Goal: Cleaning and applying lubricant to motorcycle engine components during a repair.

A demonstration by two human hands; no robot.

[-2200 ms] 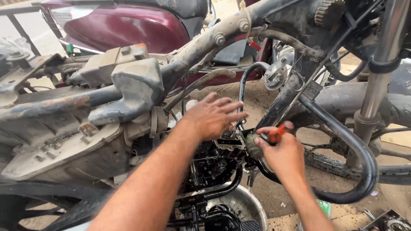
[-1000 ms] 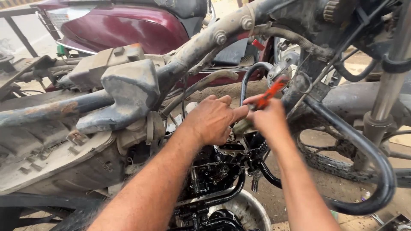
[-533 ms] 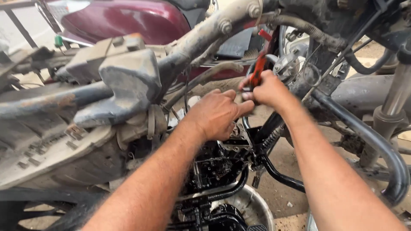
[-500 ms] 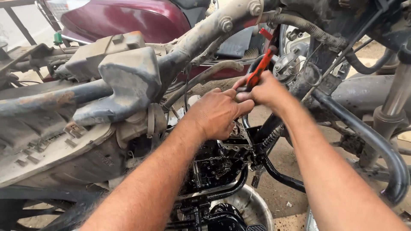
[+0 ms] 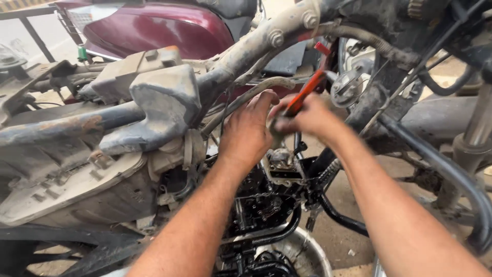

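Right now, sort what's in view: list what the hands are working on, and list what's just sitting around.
In hand:
left hand on the engine
right hand gripping red-handled pliers
grey cable by the left hand

Sitting around:
maroon motorcycle
steel bowl
dusty frame

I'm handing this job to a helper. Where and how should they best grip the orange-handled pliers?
Probably by the orange handles, low down where the right hand wraps them now. They slant up and right toward the frame tube, so come from below, on the open side, clear of the left hand.
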